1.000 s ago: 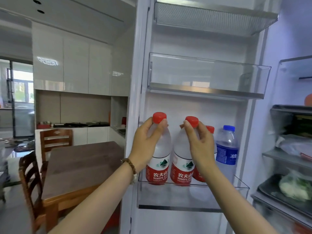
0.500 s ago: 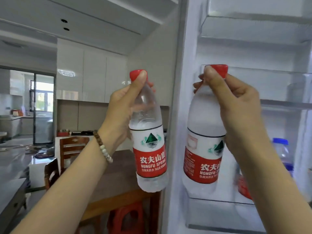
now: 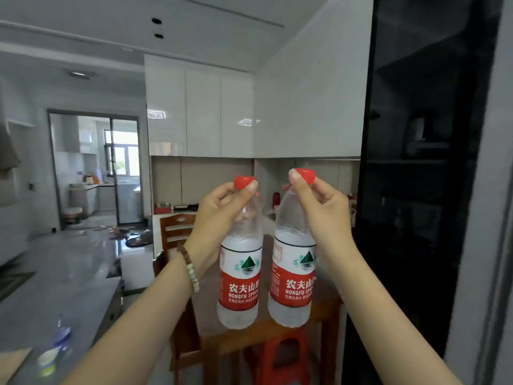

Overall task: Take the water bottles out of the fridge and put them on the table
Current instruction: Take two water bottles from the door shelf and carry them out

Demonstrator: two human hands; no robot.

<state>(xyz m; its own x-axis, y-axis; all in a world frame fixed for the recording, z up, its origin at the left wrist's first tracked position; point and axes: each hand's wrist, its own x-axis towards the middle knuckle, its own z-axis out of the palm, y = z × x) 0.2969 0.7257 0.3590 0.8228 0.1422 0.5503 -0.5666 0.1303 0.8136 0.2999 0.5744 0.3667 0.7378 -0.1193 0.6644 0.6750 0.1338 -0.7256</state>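
Observation:
Two clear water bottles with red caps and red labels hang upright side by side in the air. My left hand (image 3: 222, 215) grips the neck of the left bottle (image 3: 241, 276) just under its cap. My right hand (image 3: 323, 209) pinches the neck of the right bottle (image 3: 294, 273) at its cap. Both bottles are held above the near end of the brown wooden table (image 3: 211, 307), which is partly hidden behind them. The fridge's dark door (image 3: 410, 190) stands at the right; its inside is out of view.
A wooden chair (image 3: 173, 232) stands at the table's far left, another chair (image 3: 183, 329) at its near side, and a red plastic stool (image 3: 280, 354) sits under the table. A grey counter (image 3: 55, 273) runs along the left with a small bottle (image 3: 55, 348) on it.
Both hands lifted the two bottles out of the fridge door shelf and carried them left. The view has turned from the fridge interior toward the table.

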